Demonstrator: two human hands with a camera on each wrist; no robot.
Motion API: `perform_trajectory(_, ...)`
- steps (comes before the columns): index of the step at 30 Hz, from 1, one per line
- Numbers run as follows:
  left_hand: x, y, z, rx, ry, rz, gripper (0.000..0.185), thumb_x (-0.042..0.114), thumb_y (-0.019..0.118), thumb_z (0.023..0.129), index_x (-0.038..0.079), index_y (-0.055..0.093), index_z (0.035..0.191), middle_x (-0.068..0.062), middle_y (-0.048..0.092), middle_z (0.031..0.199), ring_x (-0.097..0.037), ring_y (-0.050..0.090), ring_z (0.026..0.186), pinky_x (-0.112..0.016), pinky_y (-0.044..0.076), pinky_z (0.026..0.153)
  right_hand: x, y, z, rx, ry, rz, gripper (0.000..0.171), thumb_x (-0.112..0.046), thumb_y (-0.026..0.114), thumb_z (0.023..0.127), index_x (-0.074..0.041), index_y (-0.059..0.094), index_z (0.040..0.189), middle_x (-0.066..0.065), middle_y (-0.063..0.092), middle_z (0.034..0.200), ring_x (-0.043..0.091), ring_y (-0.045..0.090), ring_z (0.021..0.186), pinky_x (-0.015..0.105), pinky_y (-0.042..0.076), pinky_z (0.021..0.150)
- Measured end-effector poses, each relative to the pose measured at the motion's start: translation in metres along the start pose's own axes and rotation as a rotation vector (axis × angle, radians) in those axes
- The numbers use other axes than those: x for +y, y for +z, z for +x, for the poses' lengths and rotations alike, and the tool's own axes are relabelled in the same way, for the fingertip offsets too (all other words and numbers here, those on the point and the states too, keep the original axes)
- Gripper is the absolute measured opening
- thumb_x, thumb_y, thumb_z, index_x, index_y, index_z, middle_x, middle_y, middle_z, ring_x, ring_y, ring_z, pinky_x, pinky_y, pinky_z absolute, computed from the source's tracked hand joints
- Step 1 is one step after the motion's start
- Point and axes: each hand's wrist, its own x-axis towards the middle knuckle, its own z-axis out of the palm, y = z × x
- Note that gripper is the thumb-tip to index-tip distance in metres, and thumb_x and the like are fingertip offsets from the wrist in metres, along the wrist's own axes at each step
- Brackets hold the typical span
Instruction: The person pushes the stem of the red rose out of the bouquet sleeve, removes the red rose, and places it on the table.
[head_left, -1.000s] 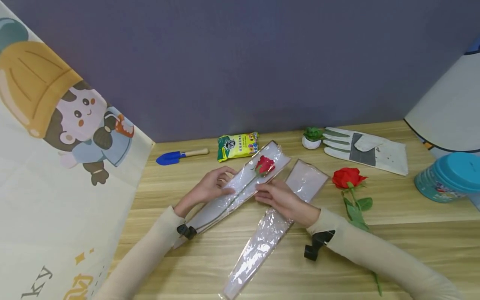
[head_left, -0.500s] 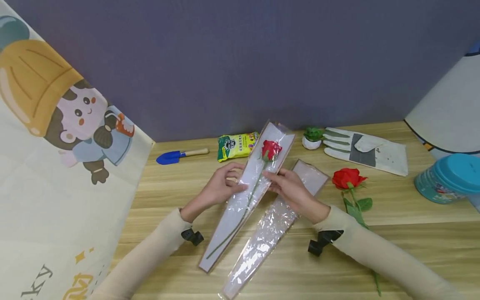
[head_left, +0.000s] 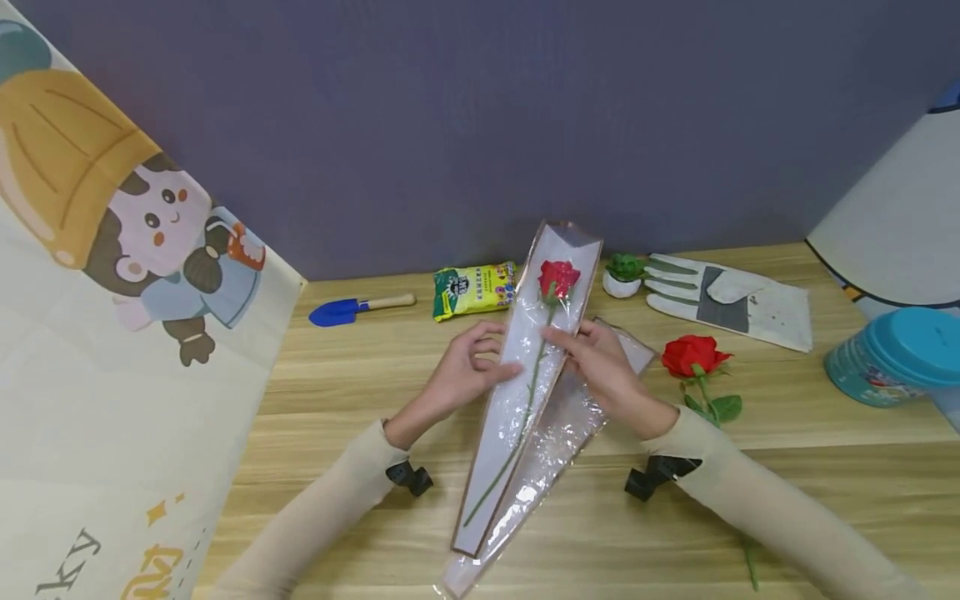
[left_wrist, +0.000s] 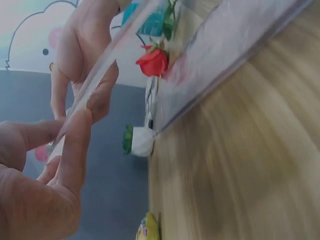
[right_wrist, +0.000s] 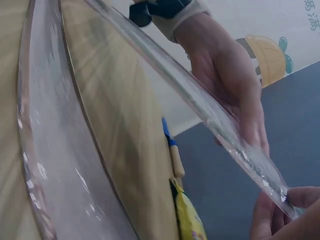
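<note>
Both hands pinch the wrapped rose sleeve by its long edges at mid-length: the left hand on the left edge, the right hand on the right. From the head view the sleeve is raised off the wooden table, wide end tilted toward the wall, the red bloom near its top and the stem running down to the narrow tip. An empty clear sleeve lies flat beneath it, and a loose rose lies just beside the right hand. A work glove, a small potted succulent, a yellow packet and a blue trowel sit further back.

The left wrist view shows fingertips clamping the sleeve's edge, seen edge-on.

The right wrist view shows the lifted sleeve as a thin slanting band, the other hand behind it.

Judging by this, the wrapped flower is being lifted and turned; setting it aside would call for a steady two-handed carry clear of the empty sleeve.
</note>
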Motion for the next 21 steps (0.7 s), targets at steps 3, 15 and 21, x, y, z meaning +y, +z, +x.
perform_trajectory(3, 0.0, 0.005, -0.004, -0.032, -0.006, -0.02, 0.057, -0.004, 0.077, 0.088, 0.002, 0.054, 0.139, -0.029, 0.072, 0.119, -0.026, 0.079, 0.084, -0.042, 0.068, 0.076, -0.011, -0.007, 0.0, -0.019, -0.027, 0.05, 0.037, -0.019, 0.072, 0.099, -0.007, 0.058, 0.131, -0.013, 0.075, 0.098, 0.002, 0.071, 0.088, 0.017, 0.061, 0.082)
perform_trajectory(15, -0.009, 0.022, -0.033, -0.134, -0.005, 0.1, 0.056, -0.003, 0.083, 0.081, 0.001, 0.059, 0.132, -0.013, 0.069, 0.098, -0.005, 0.054, 0.072, -0.017, 0.055, 0.071, -0.062, -0.05, -0.007, 0.035, -0.189, 0.188, 0.029, -0.014, 0.075, 0.096, -0.008, 0.061, 0.121, -0.007, 0.079, 0.096, 0.004, 0.076, 0.085, 0.019, 0.064, 0.077)
perform_trajectory(21, -0.008, 0.024, -0.038, -0.153, -0.008, 0.113, 0.054, -0.002, 0.082, 0.082, 0.0, 0.06, 0.131, -0.018, 0.072, 0.102, -0.006, 0.062, 0.08, -0.022, 0.063, 0.082, -0.081, -0.062, -0.007, 0.035, -0.271, 0.185, 0.038, -0.012, 0.077, 0.095, -0.005, 0.059, 0.127, -0.006, 0.081, 0.101, 0.004, 0.076, 0.089, 0.019, 0.064, 0.077)
